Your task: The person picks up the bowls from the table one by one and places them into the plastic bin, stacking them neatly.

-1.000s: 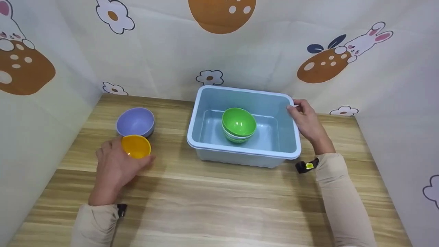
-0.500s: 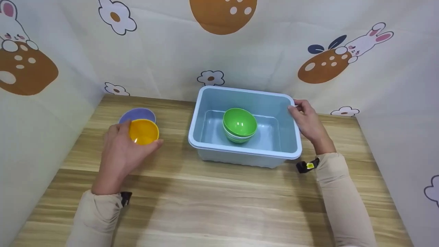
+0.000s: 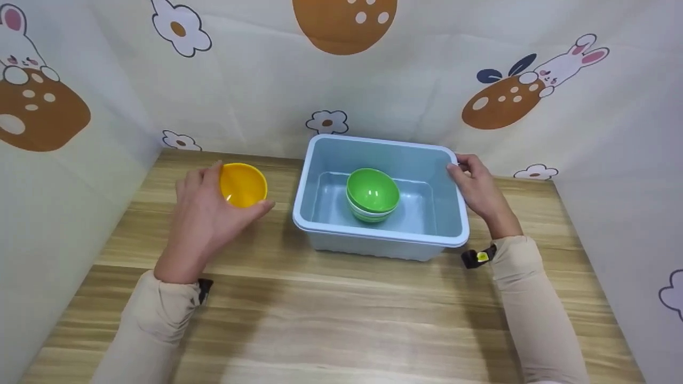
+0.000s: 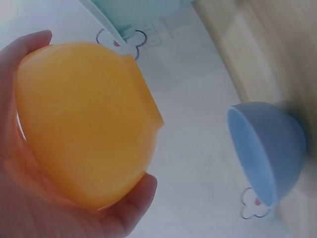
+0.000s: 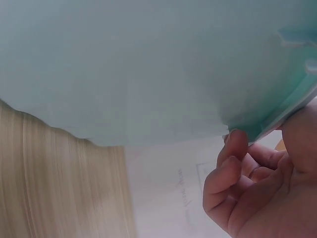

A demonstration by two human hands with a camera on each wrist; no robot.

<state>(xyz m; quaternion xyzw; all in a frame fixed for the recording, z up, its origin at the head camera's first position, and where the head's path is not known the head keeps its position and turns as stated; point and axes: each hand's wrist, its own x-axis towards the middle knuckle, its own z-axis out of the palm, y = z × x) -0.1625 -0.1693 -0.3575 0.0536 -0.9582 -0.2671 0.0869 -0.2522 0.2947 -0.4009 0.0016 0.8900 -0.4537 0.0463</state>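
My left hand holds a yellow bowl by its sides, thumb and fingers spread around it. In the left wrist view, the bowl's rounded underside and foot ring face the camera, raised apart from the purple-blue bowl that sits on the table. In the head view that bowl is hidden behind the hand and the yellow bowl. My right hand grips the right rim of a light blue plastic tub, its fingers curled under the edge. A green bowl tops a small nested stack inside the tub.
The wood-grain table spreads under everything. Behind it and at both sides hangs a pale cloth printed with rabbits and flowers. The tub stands close to the back cloth.
My left hand has carried the yellow bowl away from me and to the right, up past the purple bowl, which it now covers. My right hand and the tub have stayed in place.
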